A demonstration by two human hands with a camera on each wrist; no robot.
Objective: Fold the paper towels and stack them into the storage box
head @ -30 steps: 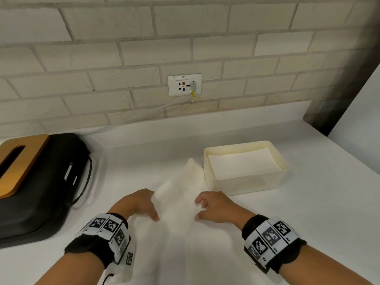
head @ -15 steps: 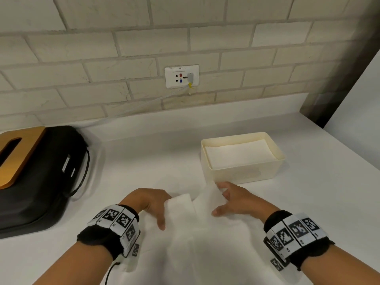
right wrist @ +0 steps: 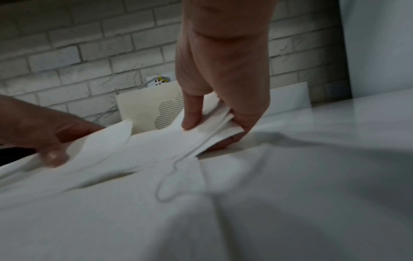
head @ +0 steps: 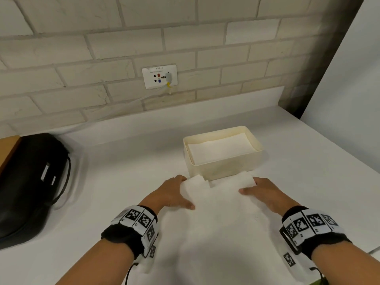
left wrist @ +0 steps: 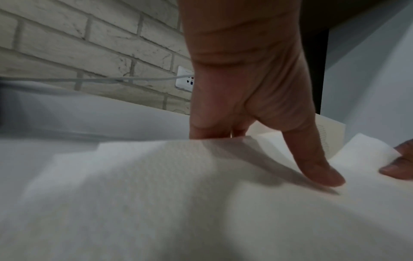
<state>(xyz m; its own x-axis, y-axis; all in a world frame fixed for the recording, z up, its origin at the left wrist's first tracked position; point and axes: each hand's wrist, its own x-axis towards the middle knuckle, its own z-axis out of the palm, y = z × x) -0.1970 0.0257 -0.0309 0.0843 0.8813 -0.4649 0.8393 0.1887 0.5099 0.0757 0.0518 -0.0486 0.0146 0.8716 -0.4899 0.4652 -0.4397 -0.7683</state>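
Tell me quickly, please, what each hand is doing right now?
Left hand: pinches the far left corner of the paper towel.
Right hand: pinches the towel's far right corner, thumb on top.

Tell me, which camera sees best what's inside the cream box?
The head view: it looks down into the storage box and shows folded paper towels stacked inside. The right wrist view shows only its outer wall behind the right hand; the left wrist view shows just a sliver of wall.
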